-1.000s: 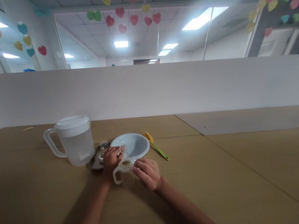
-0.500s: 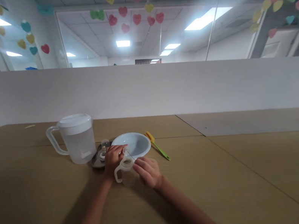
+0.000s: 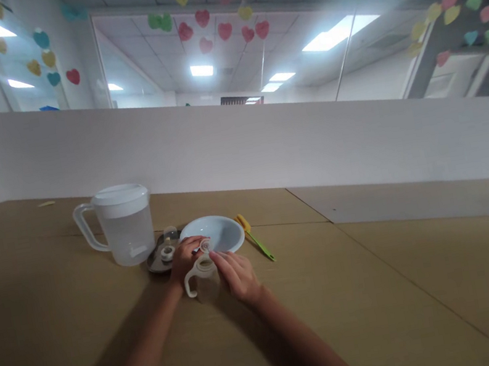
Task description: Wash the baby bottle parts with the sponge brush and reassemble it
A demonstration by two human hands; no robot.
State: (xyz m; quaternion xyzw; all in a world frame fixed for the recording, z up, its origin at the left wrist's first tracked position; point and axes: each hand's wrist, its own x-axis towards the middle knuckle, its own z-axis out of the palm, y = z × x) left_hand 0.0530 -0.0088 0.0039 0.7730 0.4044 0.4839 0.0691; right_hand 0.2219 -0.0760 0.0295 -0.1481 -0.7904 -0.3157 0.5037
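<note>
A clear bottle [image 3: 208, 286] with a pale collar and side handle stands upright on the table, its top open. Just above its mouth, my left hand [image 3: 185, 261] pinches a small clear round piece [image 3: 205, 245] with rings on its face. My right hand [image 3: 237, 275] is beside the bottle on the right, thumb and fingers closed at the lower edge of that piece; what lies between them is too small to make out. Behind my left hand, a dark metal tray [image 3: 152, 264] carries a white ring [image 3: 167, 254] and a clear cap [image 3: 170, 233].
A large lidded pitcher [image 3: 127, 231] of clear plastic stands at the left, partly filled. Behind my hands is a pale basin [image 3: 235, 229]. A brush [image 3: 260, 245] with yellow head and green handle lies right of it. A white wall [image 3: 266, 142] borders the table's back.
My right hand has moved up and left, its fingertips now at the round piece. That piece has turned its ringed face toward me. A thin line between it and my right fingers no longer shows.
</note>
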